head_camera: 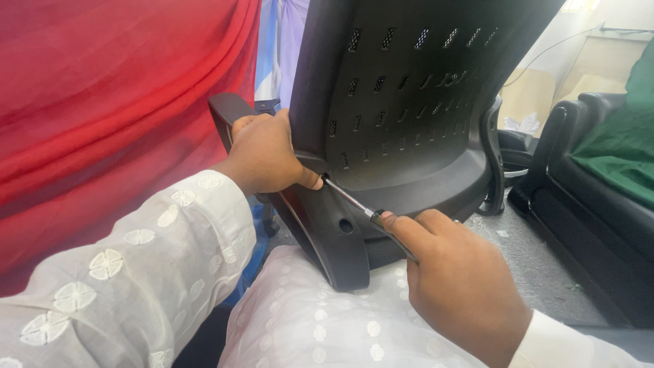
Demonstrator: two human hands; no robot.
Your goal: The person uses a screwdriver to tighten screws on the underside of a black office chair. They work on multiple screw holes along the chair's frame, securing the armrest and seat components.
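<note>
A black plastic office chair back (402, 88) with rows of small slots leans across my lap. My left hand (266, 153) grips its left edge beside the black armrest (228, 112), thumb pressed near a screw point. My right hand (456, 279) is closed around a screwdriver (354, 204). Its thin metal shaft runs up and left, and the tip meets the chair's lower bracket (334, 232) right by my left thumb. A round hole shows in the bracket below the shaft.
Red cloth (102, 102) hangs at the left. Another black chair part (579, 204) with green fabric (620, 150) on it stands at the right. A second armrest (494, 163) curves behind the chair back. Grey floor (538, 266) lies between.
</note>
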